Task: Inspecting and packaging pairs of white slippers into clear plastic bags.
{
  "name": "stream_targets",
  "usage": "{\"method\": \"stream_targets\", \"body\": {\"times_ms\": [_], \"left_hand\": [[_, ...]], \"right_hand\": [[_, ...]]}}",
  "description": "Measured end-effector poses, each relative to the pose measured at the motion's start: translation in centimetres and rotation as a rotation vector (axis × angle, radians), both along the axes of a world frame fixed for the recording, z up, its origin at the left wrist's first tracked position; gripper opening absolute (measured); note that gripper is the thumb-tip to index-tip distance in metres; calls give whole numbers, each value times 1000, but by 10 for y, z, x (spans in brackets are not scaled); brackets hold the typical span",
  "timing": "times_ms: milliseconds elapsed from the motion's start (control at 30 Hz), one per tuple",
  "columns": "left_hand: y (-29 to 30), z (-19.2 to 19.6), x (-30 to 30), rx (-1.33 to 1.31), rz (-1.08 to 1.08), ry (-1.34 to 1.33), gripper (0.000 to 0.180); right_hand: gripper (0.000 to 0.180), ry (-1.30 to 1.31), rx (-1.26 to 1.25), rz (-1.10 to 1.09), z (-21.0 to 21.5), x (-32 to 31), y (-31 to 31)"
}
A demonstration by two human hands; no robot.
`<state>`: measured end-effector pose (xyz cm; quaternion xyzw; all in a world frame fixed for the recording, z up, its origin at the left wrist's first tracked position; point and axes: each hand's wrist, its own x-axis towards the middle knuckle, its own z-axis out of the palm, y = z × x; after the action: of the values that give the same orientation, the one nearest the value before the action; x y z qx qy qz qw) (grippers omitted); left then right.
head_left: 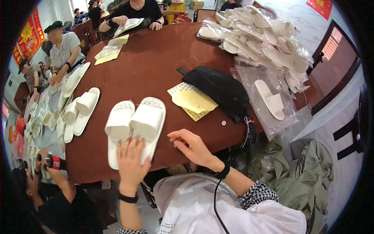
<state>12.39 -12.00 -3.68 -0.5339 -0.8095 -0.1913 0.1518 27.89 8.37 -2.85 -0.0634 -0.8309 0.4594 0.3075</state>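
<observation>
Left hand (130, 163) flat on white slipper pair (136, 126), grip loose, right hand (193, 146) open, empty

A large oval table with a dark red-brown top (156, 62) fills the middle of the room. Red paper hangings with gold characters (28, 35) decorate the pale left wall. At right, a dark red-brown wooden door frame (339, 62) edges a light grey tiled floor (307, 19), brightly daylit.
</observation>
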Motion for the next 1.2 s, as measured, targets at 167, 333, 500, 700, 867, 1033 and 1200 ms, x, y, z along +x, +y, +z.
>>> {"method": "stream_targets", "body": {"times_ms": [167,333,500,700,867,1033,1200], "left_hand": [[-29,10,-23,-107,114,31,56],[-43,5,-34,-200,355,77,57],[-37,3,-22,-222,467,-39,52],[-39,-2,-21,-214,433,0,58],[-38,-4,-22,-211,440,-4,60],[-38,-4,-20,-207,450,-27,60],[-39,-7,-20,-203,449,-2,60]], "right_hand": [[16,23,-168,-221,55,9,47],[12,-65,275,-250,54,-6,134],[17,-407,450,-204,29,-13,153],[14,-515,597,-233,25,-19,145],[10,-508,717,-299,15,-24,149],[13,-437,478,-261,19,-16,158],[16,-477,364,-172,21,-7,160]]}}
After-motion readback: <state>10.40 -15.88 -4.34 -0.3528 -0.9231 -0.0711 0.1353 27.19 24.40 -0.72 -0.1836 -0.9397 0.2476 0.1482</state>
